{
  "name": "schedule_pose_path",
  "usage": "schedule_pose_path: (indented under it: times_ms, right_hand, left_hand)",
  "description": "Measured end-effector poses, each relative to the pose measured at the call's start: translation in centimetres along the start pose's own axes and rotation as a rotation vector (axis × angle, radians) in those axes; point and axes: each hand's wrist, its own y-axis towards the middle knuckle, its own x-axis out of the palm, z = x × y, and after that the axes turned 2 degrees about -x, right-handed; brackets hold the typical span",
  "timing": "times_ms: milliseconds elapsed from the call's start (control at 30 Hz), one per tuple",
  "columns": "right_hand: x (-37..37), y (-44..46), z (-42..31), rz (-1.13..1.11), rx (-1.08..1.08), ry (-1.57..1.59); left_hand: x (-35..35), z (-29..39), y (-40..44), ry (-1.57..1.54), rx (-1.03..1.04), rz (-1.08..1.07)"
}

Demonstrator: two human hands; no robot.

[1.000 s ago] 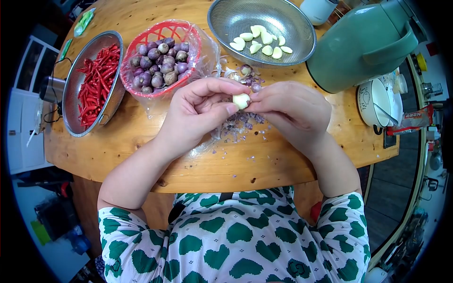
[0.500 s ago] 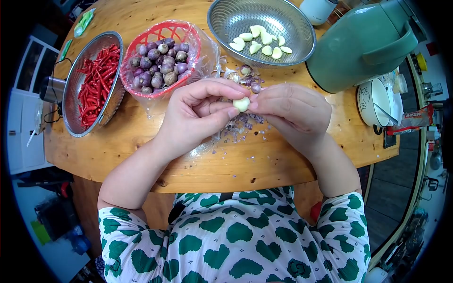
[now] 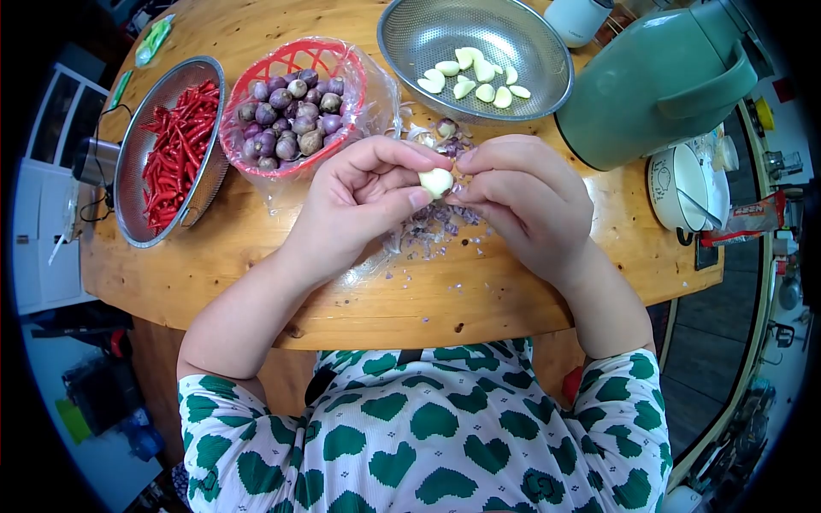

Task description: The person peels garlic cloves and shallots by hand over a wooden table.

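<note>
Between the thumb and fingers of my left hand (image 3: 363,190) is a pale peeled clove or bulb (image 3: 436,182). My right hand (image 3: 534,201) is closed in a pinch at the bulb's right side, with a thin bit of brownish skin near its fingertips. Purple and papery peelings (image 3: 440,224) lie on the table below and behind both hands. Behind them, a metal strainer bowl (image 3: 410,51) holds several pale peeled cloves (image 3: 485,94). To the left, a red basket (image 3: 359,81) lined with clear plastic holds several purple unpeeled bulbs (image 3: 286,128).
A metal colander (image 3: 128,154) of red chilies (image 3: 180,154) stands at the far left of the wooden table (image 3: 197,282). At the right are a big green jug (image 3: 633,94), a white enamel bowl (image 3: 676,184) with a utensil, and a white container (image 3: 577,19).
My right hand's fingers have shifted slightly and curled more beside the bulb. A bit of skin now shows at its fingertips. My left hand has stayed nearly in place.
</note>
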Motion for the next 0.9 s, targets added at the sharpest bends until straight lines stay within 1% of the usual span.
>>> schedule_pose_path:
  times_ms: [67, 167, 267, 367, 467, 567, 667, 900]
  right_hand:
    - [0.18, 0.02, 0.03, 0.008, -0.061, -0.025]
    - [0.18, -0.52, -0.04, -0.002, -0.079, -0.035]
    - [-0.67, -0.64, -0.10, -0.043, -0.115, -0.073]
    - [-0.43, -0.43, -0.52, -0.028, 0.036, -0.018]
    - [-0.47, -0.17, -0.12, -0.061, 0.100, -0.043]
    - [0.07, -0.08, -0.05, 0.045, 0.077, -0.011]
    - [0.10, -0.19, 0.07, 0.039, 0.020, -0.044]
    - [-0.11, -0.37, -0.01, 0.004, 0.030, 0.005]
  left_hand:
    - [-0.17, -0.18, -0.12, -0.097, -0.053, 0.011]
    - [0.39, 0.22, 0.01, -0.218, -0.157, 0.043]
    - [-0.02, 0.32, 0.15, -0.304, -0.218, 0.113]
    - [-0.15, 0.01, 0.20, -0.275, -0.143, 0.112]
    - [-0.48, -0.11, 0.16, -0.147, -0.129, 0.099]
    - [-0.23, 0.08, 0.08, -0.003, -0.114, 0.075]
    - [-0.02, -0.58, 0.22, -0.022, -0.031, 0.039]
    - [0.01, -0.32, 0.08, -0.016, -0.052, 0.039]
